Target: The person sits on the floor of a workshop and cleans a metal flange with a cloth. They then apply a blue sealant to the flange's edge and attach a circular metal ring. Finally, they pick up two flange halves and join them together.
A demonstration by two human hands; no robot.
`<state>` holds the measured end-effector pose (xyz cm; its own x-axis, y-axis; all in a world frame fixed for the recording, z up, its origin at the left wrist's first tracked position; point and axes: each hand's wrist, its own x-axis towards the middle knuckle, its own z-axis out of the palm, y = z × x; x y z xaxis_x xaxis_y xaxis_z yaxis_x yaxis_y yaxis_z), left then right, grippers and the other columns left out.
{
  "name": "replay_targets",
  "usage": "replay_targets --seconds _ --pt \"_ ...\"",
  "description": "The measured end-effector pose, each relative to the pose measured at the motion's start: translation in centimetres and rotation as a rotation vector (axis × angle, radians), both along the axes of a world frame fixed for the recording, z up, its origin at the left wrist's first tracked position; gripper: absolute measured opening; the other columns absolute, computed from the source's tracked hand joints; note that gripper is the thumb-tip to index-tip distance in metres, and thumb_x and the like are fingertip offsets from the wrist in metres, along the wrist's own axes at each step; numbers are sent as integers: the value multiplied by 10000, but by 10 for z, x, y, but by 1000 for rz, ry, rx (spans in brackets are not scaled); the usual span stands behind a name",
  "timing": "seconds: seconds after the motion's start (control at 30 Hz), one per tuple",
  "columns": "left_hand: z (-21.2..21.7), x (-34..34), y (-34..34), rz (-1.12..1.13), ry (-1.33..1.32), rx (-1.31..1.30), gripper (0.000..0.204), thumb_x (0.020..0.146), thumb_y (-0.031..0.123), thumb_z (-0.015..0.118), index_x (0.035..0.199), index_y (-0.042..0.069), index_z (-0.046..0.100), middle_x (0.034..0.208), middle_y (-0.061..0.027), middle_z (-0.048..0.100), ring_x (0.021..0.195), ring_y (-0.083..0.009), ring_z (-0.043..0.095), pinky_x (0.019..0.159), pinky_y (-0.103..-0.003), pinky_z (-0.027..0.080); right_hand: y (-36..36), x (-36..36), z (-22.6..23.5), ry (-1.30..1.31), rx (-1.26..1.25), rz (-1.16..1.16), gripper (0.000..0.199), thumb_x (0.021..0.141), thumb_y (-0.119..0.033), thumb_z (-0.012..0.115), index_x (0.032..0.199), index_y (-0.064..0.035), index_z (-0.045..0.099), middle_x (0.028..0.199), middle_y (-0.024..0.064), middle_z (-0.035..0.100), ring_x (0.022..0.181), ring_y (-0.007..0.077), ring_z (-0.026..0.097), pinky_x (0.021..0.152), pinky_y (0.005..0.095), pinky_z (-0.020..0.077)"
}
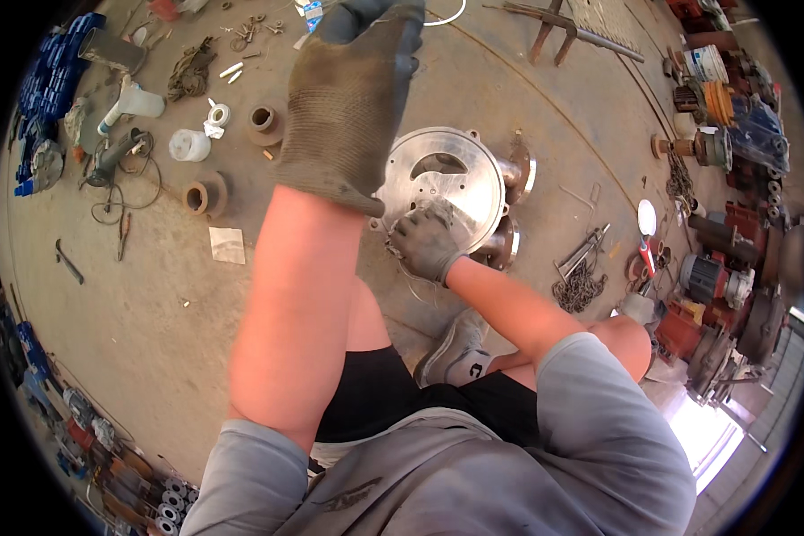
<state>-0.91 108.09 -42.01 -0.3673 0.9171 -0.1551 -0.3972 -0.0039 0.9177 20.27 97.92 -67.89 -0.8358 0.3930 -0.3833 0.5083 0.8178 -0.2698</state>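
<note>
My left hand, in a brown and dark grey work glove, is raised high and close to the view. Its fingers look curled at the upper edge, and whatever they may hold is hidden. Below it lies a round, shiny metal pump casing with a crescent-shaped opening and two flanged pipe stubs on its right. My right hand, gloved too, rests on the near side of the disc-shaped face. Its fingers are bent over a crumpled pale rag pressed against the metal.
Left on the concrete floor are two rusty flanged collars, a white tape roll, a plastic tub, a corded power tool and a hammer. Chains, a red-handled brush and motors lie right.
</note>
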Motion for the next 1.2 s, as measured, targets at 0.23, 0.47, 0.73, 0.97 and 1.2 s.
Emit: replay_targets --seconds 0.23,0.47,0.73,0.97,1.2 --pt "-15 -5 2 -99 226 -32 361 1113 164 558 1406 -33 633 1387 -165 659 1186 -253 708 993 -340 599 93 -74 17 -149 222 -257 331 959 -262 651 1267 -179 741 1275 160 680 1222 346 660 1128 529 476" --pt "-6 -6 -16 -52 257 40 252 1106 92 581 1268 -59 701 1254 -119 707 1035 -189 726 908 -308 611 125 -54 -13 -21 357 -618 290 964 -278 645 1208 -171 761 1192 168 708 1140 363 681 944 505 541" --pt "-40 -21 0 -188 604 99 287 1082 128 641 1321 -26 683 1191 -82 709 1018 -168 719 858 -267 587 -9 47 20 -107 -28 -28 339 943 -323 693 1265 -242 755 1224 186 683 1195 357 666 1073 507 514" --pt "-5 5 -16 -121 88 60 366 1091 199 642 1337 -71 667 1228 -119 706 1037 -195 722 912 -284 590 -2 67 17 -204 4 67 350 941 -282 684 1245 -110 707 1204 140 670 1113 319 653 966 469 531" --pt "7 18 -19 -165 148 17 416 1090 226 632 1353 -97 649 1248 -157 697 1098 -232 716 956 -301 587 32 -100 -1 48 44 -709 271 983 -246 584 1166 -99 720 1196 173 687 1112 323 683 933 456 538"
